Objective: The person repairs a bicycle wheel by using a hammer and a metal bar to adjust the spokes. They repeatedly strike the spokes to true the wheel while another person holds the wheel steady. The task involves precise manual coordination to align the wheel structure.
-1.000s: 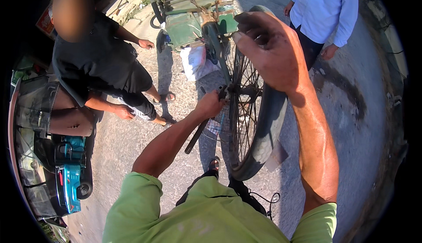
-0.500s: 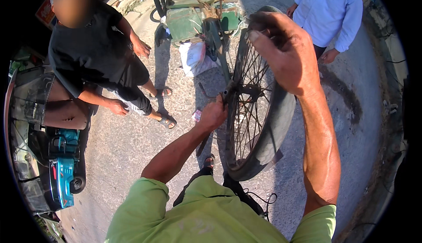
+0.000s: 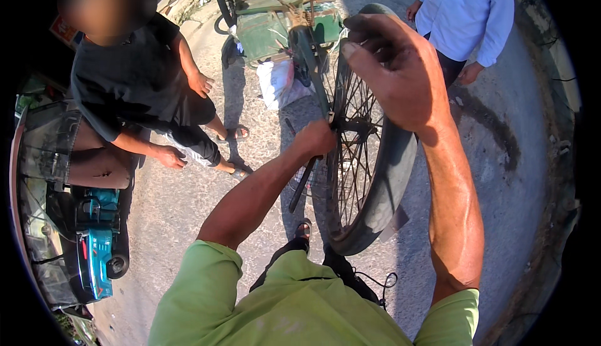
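A spoked wheel (image 3: 387,205) with a grey tyre stands upright in front of me, attached to the dark green frame (image 3: 313,77) of an overturned cargo tricycle (image 3: 260,36). My right hand (image 3: 397,73) is curled over the top of the tyre, gripping it; its fingertips are in shadow. My left hand (image 3: 316,138) is closed at the left side of the hub (image 3: 357,127), around a long dark wrench (image 3: 299,192) whose shaft slopes down toward my feet. The wrench's upper end is hidden by that hand.
A person in dark clothes (image 3: 134,83) stands at left, another in a light blue shirt (image 3: 466,11) at upper right. A white sack (image 3: 278,86) lies beside the tricycle. A vehicle (image 3: 100,252) with turquoise parts is at far left; a wall (image 3: 560,83) runs along the right.
My left hand has moved up and right to the hub with the wrench. My right hand moved right, then slightly back left on the tyre. The person at left has a hand more forward than at first.
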`<control>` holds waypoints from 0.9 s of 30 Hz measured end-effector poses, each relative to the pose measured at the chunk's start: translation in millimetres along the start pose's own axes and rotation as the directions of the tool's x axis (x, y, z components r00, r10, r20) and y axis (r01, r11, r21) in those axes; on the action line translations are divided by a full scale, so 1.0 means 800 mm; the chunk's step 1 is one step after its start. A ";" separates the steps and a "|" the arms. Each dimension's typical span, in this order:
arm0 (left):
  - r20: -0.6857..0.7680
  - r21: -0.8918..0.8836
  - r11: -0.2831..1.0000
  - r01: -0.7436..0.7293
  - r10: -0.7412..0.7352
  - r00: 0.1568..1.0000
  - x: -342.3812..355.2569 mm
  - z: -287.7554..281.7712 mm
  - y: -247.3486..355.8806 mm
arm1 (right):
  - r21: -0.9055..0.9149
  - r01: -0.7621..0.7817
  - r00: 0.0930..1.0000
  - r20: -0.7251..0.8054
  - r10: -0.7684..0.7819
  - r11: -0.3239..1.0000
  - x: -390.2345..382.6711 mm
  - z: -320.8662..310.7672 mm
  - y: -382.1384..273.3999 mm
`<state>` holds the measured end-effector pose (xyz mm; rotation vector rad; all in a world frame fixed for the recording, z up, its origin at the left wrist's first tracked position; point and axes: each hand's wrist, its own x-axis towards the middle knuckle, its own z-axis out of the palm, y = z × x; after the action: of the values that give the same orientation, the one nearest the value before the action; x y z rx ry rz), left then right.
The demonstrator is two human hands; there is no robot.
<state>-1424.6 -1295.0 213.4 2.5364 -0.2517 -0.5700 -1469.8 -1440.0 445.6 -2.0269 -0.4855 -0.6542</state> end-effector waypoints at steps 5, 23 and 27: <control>-0.021 0.002 0.999 0.055 -0.055 0.998 0.012 -0.009 -0.007 | -0.068 0.015 0.998 0.064 -0.011 0.998 0.004 -0.005 -0.009; -0.145 -0.054 0.998 -0.036 0.027 0.989 -0.063 0.016 -0.038 | 0.031 -0.021 1.000 0.005 0.021 0.999 0.006 -0.007 -0.004; -0.203 -0.033 0.999 -0.036 0.029 0.979 -0.059 0.025 -0.037 | 0.035 -0.017 1.000 0.009 0.016 0.999 0.008 -0.004 -0.004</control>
<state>-1474.1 -1265.7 199.0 2.5270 -0.2065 -0.2970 -1467.5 -1440.6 452.9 -1.9993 -0.4820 -0.6224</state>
